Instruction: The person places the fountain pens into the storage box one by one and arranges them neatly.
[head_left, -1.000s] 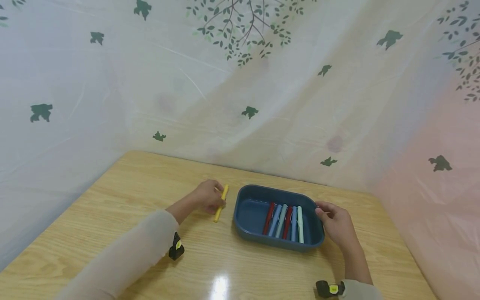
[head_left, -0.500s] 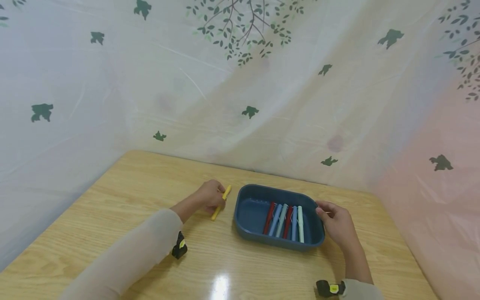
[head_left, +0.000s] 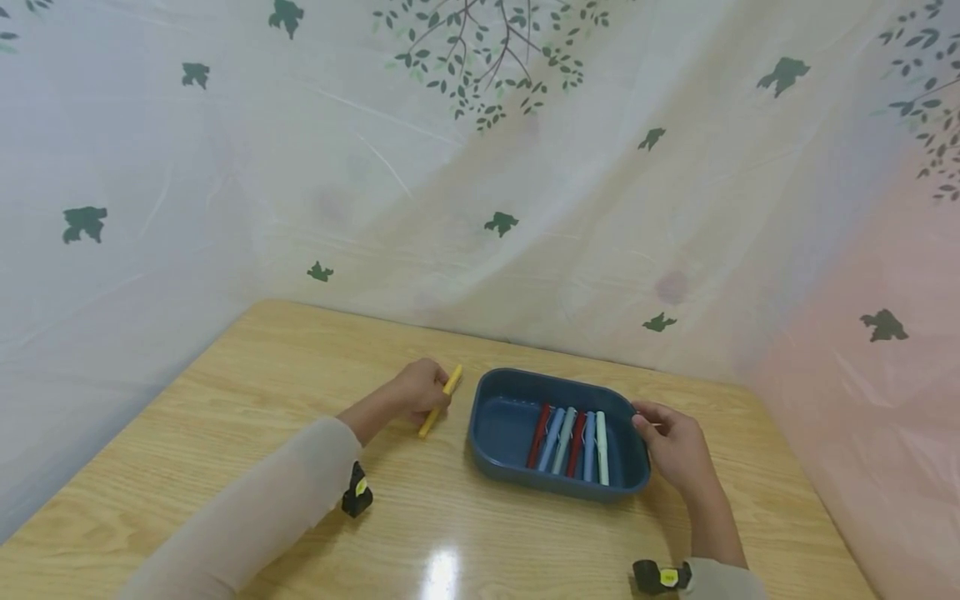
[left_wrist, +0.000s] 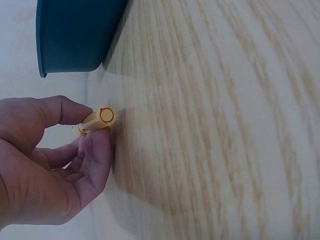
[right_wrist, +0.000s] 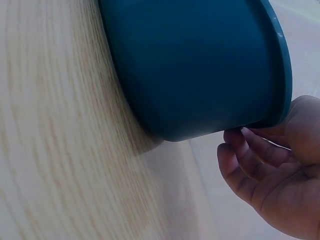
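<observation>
My left hand (head_left: pixel 422 390) pinches a yellow pen (head_left: pixel 451 383) between thumb and fingers, just left of a blue box. In the left wrist view the pen (left_wrist: pixel 106 115) points its round end at the camera, held close to the tabletop. The blue box (head_left: pixel 525 480) lies in the middle of the table. Several pens are lined up side by side in its right part: a red pen (head_left: pixel 538 435), a blue pen (head_left: pixel 551 439), a grey-green pen, another red, another blue and a pale green pen (head_left: pixel 602 450). At the box's right end, my right hand (head_left: pixel 675 446) grips the rim, fingertips against the outer wall.
The wooden table (head_left: pixel 390 533) carries a bright light reflection near its front. A pale curtain (head_left: pixel 420 192) printed with leaves and birds hangs behind and along both sides. Black wrist cameras sit on both forearms. The box's left part shows bare floor.
The yellow pen has turned slightly in my left fingers and shifted a little to the right and up. My right hand and the box stay where they were.
</observation>
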